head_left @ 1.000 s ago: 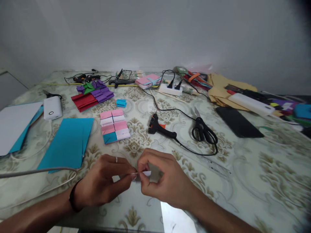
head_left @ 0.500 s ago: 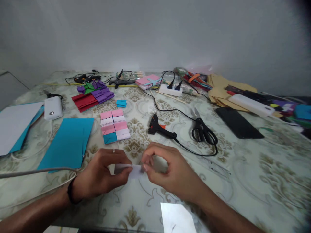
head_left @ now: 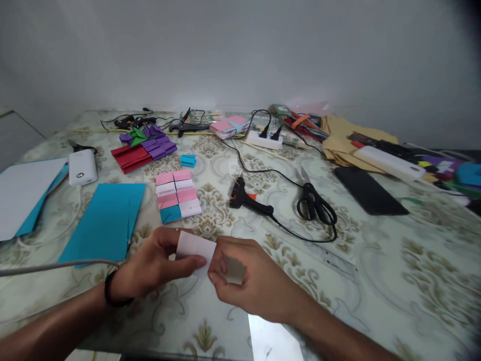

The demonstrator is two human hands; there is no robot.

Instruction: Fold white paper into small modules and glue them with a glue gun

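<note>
A small piece of white paper (head_left: 195,244) is held up just above the table, with a crease or fold across its lower part. My left hand (head_left: 156,263) pinches it between thumb and fingers from the left. At the paper's right edge, the thumb and curled fingers of my right hand (head_left: 253,278) close on it. Below my right wrist lies a larger white sheet (head_left: 274,338), partly covered by the arm. Beyond my hands is a block of folded pink, white and blue paper strips (head_left: 178,195).
A black glue gun (head_left: 246,197), black-handled scissors (head_left: 313,200) and a clear ruler (head_left: 334,260) lie beyond my right hand. Blue sheets (head_left: 105,220) and a white power bank (head_left: 82,167) are at left. A dark phone (head_left: 370,190) and a power strip (head_left: 265,140) sit farther off.
The white paper has been tilted up, so more of its face shows. My right hand has shifted slightly left and down, closer to my left hand.
</note>
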